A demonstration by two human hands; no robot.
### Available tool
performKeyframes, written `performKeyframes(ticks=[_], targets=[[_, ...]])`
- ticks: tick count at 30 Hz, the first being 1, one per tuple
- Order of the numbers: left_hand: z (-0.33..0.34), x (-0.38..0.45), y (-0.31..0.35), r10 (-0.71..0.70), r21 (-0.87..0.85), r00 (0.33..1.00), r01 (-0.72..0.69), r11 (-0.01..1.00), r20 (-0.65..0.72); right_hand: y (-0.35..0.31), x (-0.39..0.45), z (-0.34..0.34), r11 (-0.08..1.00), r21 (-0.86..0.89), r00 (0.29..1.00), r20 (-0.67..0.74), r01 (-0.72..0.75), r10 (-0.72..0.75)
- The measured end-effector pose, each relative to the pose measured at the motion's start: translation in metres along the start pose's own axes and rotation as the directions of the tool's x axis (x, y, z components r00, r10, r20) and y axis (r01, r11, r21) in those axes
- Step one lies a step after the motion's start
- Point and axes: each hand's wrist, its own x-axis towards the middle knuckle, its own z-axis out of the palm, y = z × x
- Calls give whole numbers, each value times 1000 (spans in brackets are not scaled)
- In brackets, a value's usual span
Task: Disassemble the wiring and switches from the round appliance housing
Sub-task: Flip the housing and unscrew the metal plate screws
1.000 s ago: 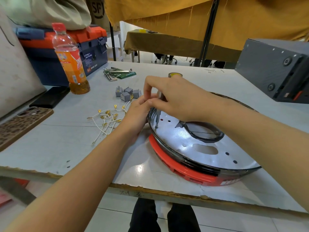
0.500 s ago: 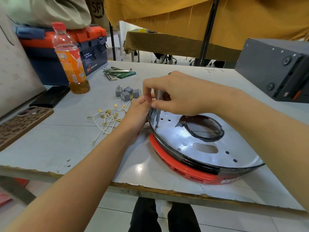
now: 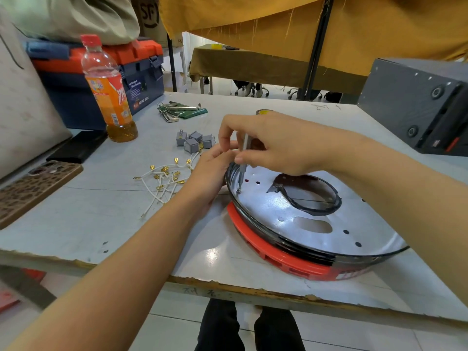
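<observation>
The round housing [image 3: 311, 224], a shiny metal plate in a black rim over a red base, lies on the table at right. My right hand [image 3: 273, 145] pinches a thin silver screwdriver [image 3: 242, 168] held upright, its tip on a screw [image 3: 238, 191] near the plate's left edge. My left hand [image 3: 210, 173] holds the housing's left rim, fingers curled against it. Several white wires with brass terminals [image 3: 164, 181] lie loose left of the housing. Grey switches [image 3: 193, 140] sit in a small cluster behind them.
An orange drink bottle [image 3: 109, 89] stands at back left before a blue and orange toolbox [image 3: 141, 72]. Two phones [image 3: 33, 183] lie at the left edge. Hex keys [image 3: 177, 111] and a tape roll [image 3: 263, 112] lie further back. A grey box [image 3: 415, 107] sits at right.
My right hand shifted its fingers on the screwdriver while the tip stayed on the same screw. My left hand stayed at the rim.
</observation>
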Motion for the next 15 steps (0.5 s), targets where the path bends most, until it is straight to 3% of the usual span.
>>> performKeyframes(ticks=[3, 9, 15], targets=[[0, 1, -2, -12, -4, 1000, 12, 1000, -9, 2, 1, -1, 1000, -12, 1000, 10, -17, 17], [-3, 3, -7, -11, 14, 999, 12, 1000, -36, 5, 2, 13, 991, -126, 976, -215, -48, 20], [-2, 3, -7, -19, -24, 1000, 19, 1000, -10, 8, 0, 10, 1000, 24, 988, -154, 0, 4]])
